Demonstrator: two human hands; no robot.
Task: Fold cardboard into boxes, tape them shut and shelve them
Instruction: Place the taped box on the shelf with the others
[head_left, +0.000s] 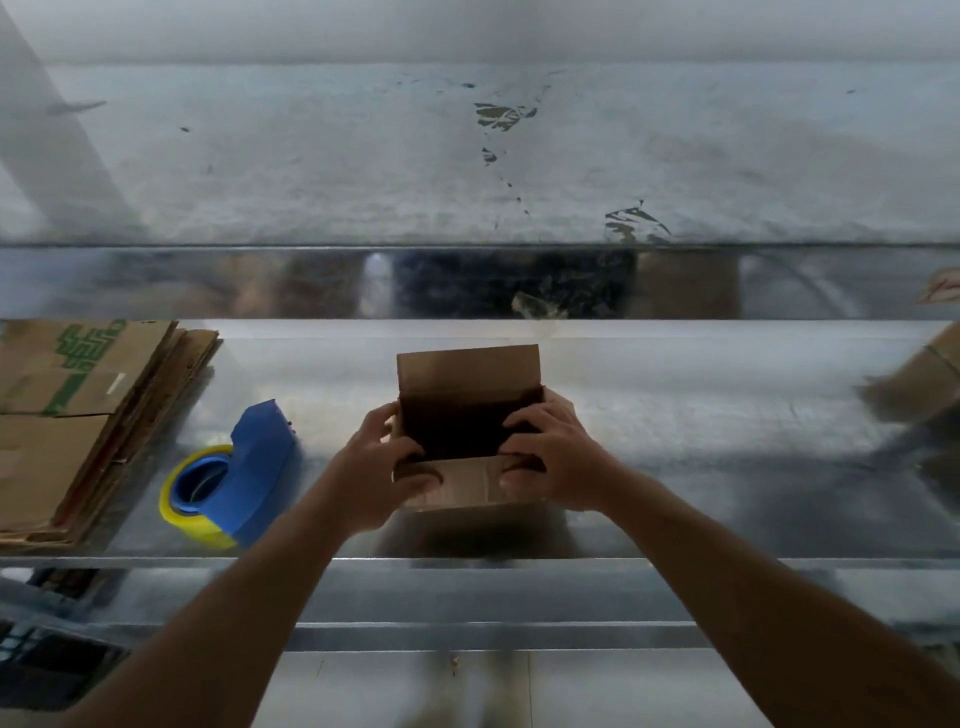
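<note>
A small brown cardboard box (467, 374) stands on the metal shelf (675, 467) in the middle of the view. Its top is open, its far flap points up and its inside is dark. My left hand (384, 462) grips the box's near left corner, with fingers curled over the rim and the thumb on the front wall. My right hand (550, 452) grips the near right corner the same way. A blue tape dispenser (244, 473) with a yellow roll lies on the shelf left of the box.
A stack of flattened cardboard sheets (78, 415) with green print lies at the shelf's left end. Another cardboard box (919, 379) sits blurred at the far right. A higher shelf (467, 280) runs across above, and a wall stands behind it.
</note>
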